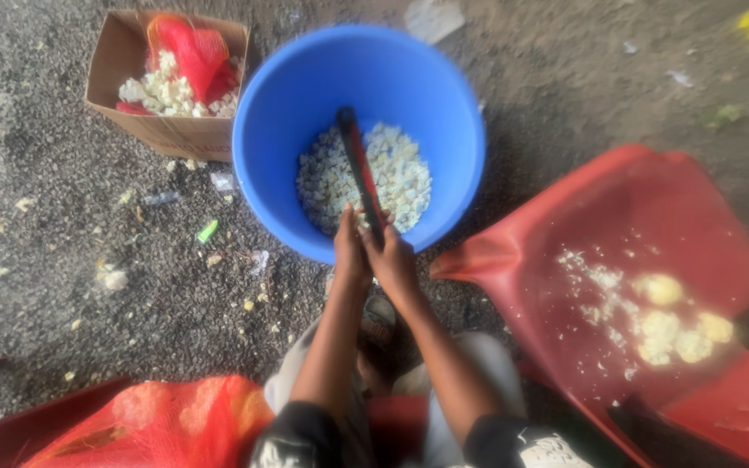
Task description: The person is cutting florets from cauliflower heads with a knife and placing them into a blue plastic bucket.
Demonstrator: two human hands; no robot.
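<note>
Head view: both hands were closed together around the near end of a dark stick with a red stripe [358, 170]. Left hand [350, 253] and right hand [393, 260] pressed side by side, touching, fingers wrapped on the stick at about 6 o'clock of the blue bucket [281, 113]. The stick ran from the hands up toward 12 o'clock, its far end resting in the pile of white chunks [405, 178] at the bucket bottom. The chunks covered most of the bucket floor; can't tell what they were. The bucket stood on gravel ground [88, 260], frame centre-top. At 10 o'clock of the bucket, just beside its rim, sat a cardboard box [123, 61] holding more white pieces [166, 91] and a red mesh bag [194, 50]. At 4 o'clock of the bucket, a red plastic chair [652, 208], tilted, with pale yellow-white lumps and crumbs [669, 325] on its seat; its edge came near the bucket but contact was unclear. At 7 o'clock, bottom-left of frame, another red mesh sack [158, 425] with pale contents showing through, blurred. Small scraps and a green bit [207, 231] were scattered on the ground at 8 o'clock of the bucket. Forearms ran down to 6 o'clock of frame, dark sleeves at the bottom edge, knees in light fabric beneath them.
</note>
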